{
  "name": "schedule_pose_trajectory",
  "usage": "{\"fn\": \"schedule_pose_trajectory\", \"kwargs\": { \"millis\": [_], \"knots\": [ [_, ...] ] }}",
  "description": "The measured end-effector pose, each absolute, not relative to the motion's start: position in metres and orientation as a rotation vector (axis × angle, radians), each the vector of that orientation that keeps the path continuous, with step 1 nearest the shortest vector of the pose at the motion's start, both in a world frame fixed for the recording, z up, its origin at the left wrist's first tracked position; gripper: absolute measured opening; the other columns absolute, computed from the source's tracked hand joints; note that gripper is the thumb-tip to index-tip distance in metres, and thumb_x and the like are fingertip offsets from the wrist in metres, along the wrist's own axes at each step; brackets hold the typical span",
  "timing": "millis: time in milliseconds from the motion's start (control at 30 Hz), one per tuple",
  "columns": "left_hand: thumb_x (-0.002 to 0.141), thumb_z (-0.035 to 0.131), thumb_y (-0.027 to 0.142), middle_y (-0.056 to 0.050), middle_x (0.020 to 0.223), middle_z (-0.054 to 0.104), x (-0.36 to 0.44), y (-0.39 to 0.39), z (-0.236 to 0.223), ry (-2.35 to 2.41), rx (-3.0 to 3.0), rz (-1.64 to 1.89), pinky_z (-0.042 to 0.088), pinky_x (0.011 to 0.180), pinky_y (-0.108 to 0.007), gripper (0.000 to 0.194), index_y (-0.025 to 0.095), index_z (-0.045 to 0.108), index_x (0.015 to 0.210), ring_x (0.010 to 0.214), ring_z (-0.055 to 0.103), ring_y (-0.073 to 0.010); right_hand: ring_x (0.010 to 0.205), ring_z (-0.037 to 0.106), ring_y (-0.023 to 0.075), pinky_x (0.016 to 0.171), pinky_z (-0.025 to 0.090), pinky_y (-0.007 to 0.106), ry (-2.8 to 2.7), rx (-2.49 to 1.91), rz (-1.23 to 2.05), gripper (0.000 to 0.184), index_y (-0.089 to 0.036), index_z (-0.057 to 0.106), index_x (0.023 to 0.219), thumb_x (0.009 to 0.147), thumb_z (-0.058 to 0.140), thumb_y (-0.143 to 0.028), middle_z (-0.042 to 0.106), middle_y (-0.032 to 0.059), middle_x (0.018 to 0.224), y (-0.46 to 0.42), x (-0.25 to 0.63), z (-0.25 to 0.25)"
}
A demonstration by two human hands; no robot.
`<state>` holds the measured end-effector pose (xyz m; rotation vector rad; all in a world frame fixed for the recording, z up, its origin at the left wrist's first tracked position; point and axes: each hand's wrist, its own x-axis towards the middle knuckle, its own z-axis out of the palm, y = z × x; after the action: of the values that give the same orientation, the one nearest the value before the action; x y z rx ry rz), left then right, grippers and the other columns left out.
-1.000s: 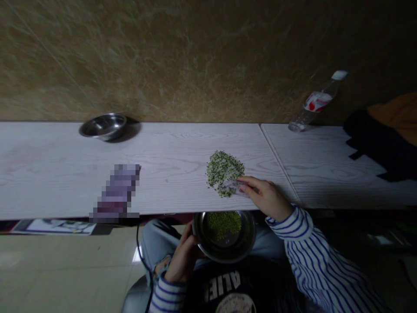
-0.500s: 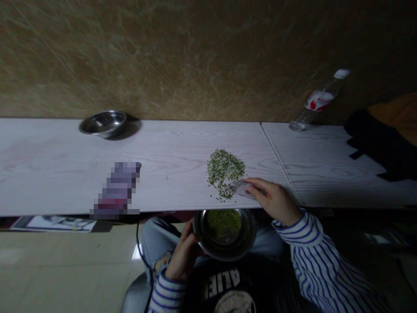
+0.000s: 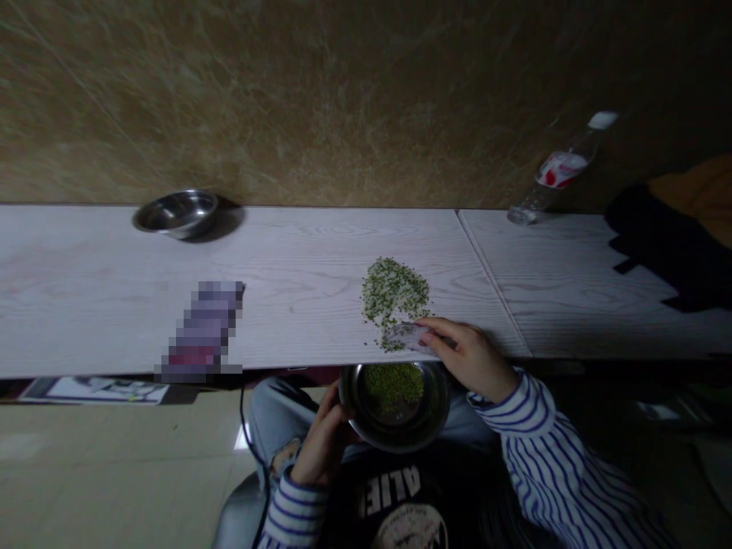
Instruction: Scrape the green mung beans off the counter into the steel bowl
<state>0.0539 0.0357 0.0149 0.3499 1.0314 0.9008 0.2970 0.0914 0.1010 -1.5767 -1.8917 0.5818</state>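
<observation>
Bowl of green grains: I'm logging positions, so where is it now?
In the head view, the bowl is lower centre, below the table's front edge, left hand on its left rim.

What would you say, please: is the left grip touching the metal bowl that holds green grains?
Touching: the head view shows the left grip holding the bowl at its left side.

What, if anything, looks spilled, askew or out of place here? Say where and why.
Loose green grains lie on the table, a few scattered toward its near edge; they look spilled because more sit in the bowl held by the left hand. The bottle seems to lean right, though the lens may cause that.
</observation>
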Motion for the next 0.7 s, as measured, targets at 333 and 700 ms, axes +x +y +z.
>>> {"fn": "schedule_pose_trajectory", "kwargs": {
  "millis": [333, 700],
  "knots": [
    [0.063, 0.066, 0.019, -0.001, 0.087, 0.064, 0.054, 0.038, 0.019, 1.061, 0.336, 0.889, 0.047, 0.058, -0.028, 0.050, 0.023, 0.063, 0.113, 0.078, 0.056, -0.0197, 0.090, 0.072, 0.0176, 0.080, 0.058, 0.028, -1.911, -1.550, 0.567, 0.024, -0.023, 0.071, 0.108, 0.090, 0.055, -0.025, 0.076, 0.0040, 0.102, 0.075, 0.307, 0.101],
    [0.064, 0.065, 0.018, 0.000, 0.082, 0.062, 0.053, 0.038, 0.018, 1.035, 0.337, 0.890, 0.047, 0.059, -0.028, 0.048, 0.023, 0.064, 0.111, 0.074, 0.054, -0.0183, 0.090, 0.073, 0.0205, 0.077, 0.059, 0.030, -1.934, -1.596, 0.496, 0.025, -0.023, 0.072, 0.109, 0.090, 0.055, -0.026, 0.076, 0.0055, 0.103, 0.091, 0.308, 0.099]
  ]
}}
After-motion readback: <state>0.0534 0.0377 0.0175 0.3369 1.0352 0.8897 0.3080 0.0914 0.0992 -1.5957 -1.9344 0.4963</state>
